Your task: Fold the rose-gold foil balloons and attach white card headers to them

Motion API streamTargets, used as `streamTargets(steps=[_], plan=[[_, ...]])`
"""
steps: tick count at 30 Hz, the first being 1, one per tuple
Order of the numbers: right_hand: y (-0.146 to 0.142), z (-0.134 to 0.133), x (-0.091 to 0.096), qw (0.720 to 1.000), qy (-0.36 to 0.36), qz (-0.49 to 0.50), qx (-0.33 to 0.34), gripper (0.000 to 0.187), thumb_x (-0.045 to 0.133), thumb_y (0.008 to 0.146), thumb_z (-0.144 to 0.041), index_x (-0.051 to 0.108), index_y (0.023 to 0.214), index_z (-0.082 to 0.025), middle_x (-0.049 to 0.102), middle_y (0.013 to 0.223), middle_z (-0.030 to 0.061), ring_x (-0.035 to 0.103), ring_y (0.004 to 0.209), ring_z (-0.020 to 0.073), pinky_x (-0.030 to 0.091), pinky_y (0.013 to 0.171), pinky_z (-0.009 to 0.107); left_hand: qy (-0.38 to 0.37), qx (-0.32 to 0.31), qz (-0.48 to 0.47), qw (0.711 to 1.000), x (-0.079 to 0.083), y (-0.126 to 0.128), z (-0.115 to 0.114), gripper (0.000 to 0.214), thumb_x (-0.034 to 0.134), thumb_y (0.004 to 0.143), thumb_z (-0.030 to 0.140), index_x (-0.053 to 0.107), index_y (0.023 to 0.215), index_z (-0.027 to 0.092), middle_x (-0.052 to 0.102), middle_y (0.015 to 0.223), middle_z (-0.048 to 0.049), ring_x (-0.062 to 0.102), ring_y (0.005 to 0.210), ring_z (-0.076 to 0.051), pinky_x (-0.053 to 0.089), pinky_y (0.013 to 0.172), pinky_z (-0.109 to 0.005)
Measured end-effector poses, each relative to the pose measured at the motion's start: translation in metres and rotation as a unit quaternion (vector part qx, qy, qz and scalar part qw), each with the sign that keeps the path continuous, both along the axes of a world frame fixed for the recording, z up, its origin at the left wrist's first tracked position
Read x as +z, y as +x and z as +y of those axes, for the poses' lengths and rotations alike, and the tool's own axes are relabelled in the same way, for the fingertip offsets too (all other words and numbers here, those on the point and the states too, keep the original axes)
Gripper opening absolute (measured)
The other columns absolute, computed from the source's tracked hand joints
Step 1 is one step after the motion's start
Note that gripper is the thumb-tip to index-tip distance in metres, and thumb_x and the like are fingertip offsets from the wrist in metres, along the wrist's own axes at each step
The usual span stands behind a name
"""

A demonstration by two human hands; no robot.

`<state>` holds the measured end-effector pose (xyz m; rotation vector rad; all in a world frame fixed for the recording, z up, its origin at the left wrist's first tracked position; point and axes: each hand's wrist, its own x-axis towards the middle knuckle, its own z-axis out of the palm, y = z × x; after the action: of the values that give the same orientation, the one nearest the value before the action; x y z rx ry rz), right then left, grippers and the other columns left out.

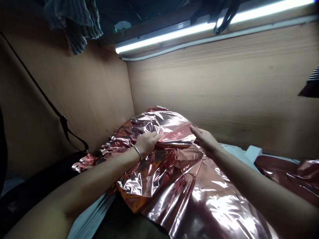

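Shiny pink metallic foil film lies in a large crumpled heap in front of me and drapes down toward my lap. My left hand, with a bangle at the wrist, pinches a fold near the middle of the heap. My right hand grips the right edge of the same upper layer between thumb and fingers. Between both hands this layer is pulled fairly smooth. At the left end the film gathers into several small curled bunches.
Wooden panels stand behind and to the left. A lit tube lamp runs overhead, with a striped cloth hanging at upper left. A black strap hangs on the left panel. More pink foil lies at right near white sheets.
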<state>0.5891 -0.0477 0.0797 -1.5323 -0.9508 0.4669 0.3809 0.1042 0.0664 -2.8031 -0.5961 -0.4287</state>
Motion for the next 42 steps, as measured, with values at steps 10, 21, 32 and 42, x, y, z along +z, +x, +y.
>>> streamTargets(steps=[10,21,32,42], plan=[[-0.003,0.074,0.033,0.98,0.03,-0.183,0.069,0.011,0.07,0.069,-0.018,0.075,0.079,-0.018,0.074,0.079,0.0018,0.068,0.081,0.0201,0.052,0.076,0.026,-0.052,0.09,-0.187,0.977,0.047,-0.015,0.042,0.088,0.062,0.084,0.05,0.019,0.15,0.012,0.025,0.154,-0.0197,0.02,0.143,-0.034,0.017,0.116,-0.048],[-0.005,0.037,0.038,0.914,-0.051,-0.392,0.095,0.021,0.058,0.084,-0.03,0.077,0.089,-0.021,0.074,0.077,0.003,0.067,0.075,0.0205,0.048,0.066,0.024,-0.266,0.163,-0.073,0.947,0.058,-0.009,0.139,0.054,0.073,0.078,0.043,0.059,0.122,0.015,0.069,0.109,-0.0072,0.066,0.097,-0.022,0.051,0.084,-0.029],[0.031,0.03,0.027,0.91,-0.182,-0.346,-0.138,0.027,0.055,0.084,-0.032,0.075,0.08,-0.014,0.071,0.082,0.0206,0.066,0.093,0.0367,0.047,0.079,0.042,-0.116,0.186,-0.156,0.963,0.078,-0.017,0.111,0.027,0.055,0.086,0.038,0.069,0.082,0.016,0.068,0.078,-0.0068,0.063,0.08,-0.023,0.04,0.067,-0.026],[-0.001,-0.071,0.011,0.977,-0.047,0.201,-0.055,0.06,0.04,0.091,-0.059,0.053,0.123,-0.011,0.061,0.121,0.0229,0.069,0.089,0.025,0.058,0.068,0.035,-0.254,-0.101,-0.202,0.94,0.078,-0.045,-0.105,0.029,0.042,0.094,0.032,0.059,0.077,0.016,0.058,0.069,-0.0008,0.049,0.061,-0.012,0.039,0.059,-0.023]])
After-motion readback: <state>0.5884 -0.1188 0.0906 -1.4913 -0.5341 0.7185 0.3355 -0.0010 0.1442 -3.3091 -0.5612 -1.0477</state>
